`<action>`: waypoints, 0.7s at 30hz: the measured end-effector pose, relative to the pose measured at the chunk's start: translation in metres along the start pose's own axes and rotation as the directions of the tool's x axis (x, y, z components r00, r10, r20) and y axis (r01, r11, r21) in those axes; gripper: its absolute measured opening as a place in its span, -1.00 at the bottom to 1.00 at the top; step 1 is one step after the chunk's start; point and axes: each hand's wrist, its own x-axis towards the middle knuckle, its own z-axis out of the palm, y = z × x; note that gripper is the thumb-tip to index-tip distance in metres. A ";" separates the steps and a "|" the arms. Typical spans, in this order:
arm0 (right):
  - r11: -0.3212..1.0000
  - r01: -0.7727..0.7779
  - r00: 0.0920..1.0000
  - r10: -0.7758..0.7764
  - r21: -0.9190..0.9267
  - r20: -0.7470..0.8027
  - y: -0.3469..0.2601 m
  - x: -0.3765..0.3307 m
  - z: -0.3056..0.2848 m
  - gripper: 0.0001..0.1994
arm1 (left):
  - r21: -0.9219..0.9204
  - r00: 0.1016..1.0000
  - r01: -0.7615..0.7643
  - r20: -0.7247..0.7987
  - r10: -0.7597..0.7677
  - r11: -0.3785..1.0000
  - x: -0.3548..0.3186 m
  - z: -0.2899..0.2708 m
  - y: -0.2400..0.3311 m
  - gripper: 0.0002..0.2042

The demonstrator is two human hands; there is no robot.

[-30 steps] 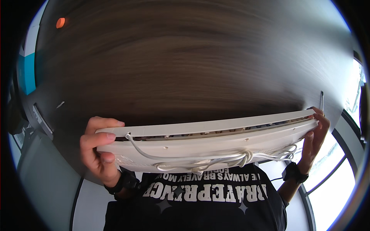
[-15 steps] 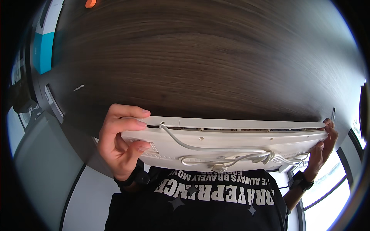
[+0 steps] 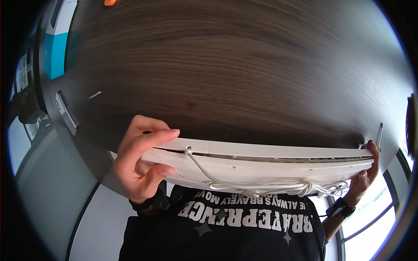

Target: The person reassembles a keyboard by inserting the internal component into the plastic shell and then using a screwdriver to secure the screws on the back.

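Across the lower middle of the frame, a long white keyboard (image 3: 261,167) with bundled cord (image 3: 270,188) is held lengthwise, left hand (image 3: 141,163) clasped on one end, right hand (image 3: 365,176) on the other, above the dark wooden bench (image 3: 226,74).

A teal-and-white upright sign panel (image 3: 55,45) stands at the far left — beyond the dark table's edge.

The white keyboard (image 3: 261,167) shows only its rear edge and underside; its keys face away. It covers the right hand's (image 3: 365,176) palm and part of the left hand's (image 3: 141,163) fingers. Above it, an orange thing (image 3: 109,2) is cut off.
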 end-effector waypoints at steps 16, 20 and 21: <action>0.968 0.025 0.998 -0.039 0.248 0.052 0.001 -0.007 -0.012 -0.45 | -0.212 0.981 -0.128 0.115 0.155 0.969 0.002 -0.007 -0.002 -0.72; 0.958 0.042 0.998 -0.028 0.285 -0.052 -0.006 -0.005 0.011 -0.50 | 0.038 0.973 -0.070 0.222 0.060 0.997 0.013 -0.010 0.011 -0.67; 0.964 0.037 0.999 -0.032 0.264 -0.024 -0.006 -0.002 0.012 -0.50 | 0.135 0.967 -0.008 0.253 -0.026 0.991 0.016 -0.012 0.017 -0.63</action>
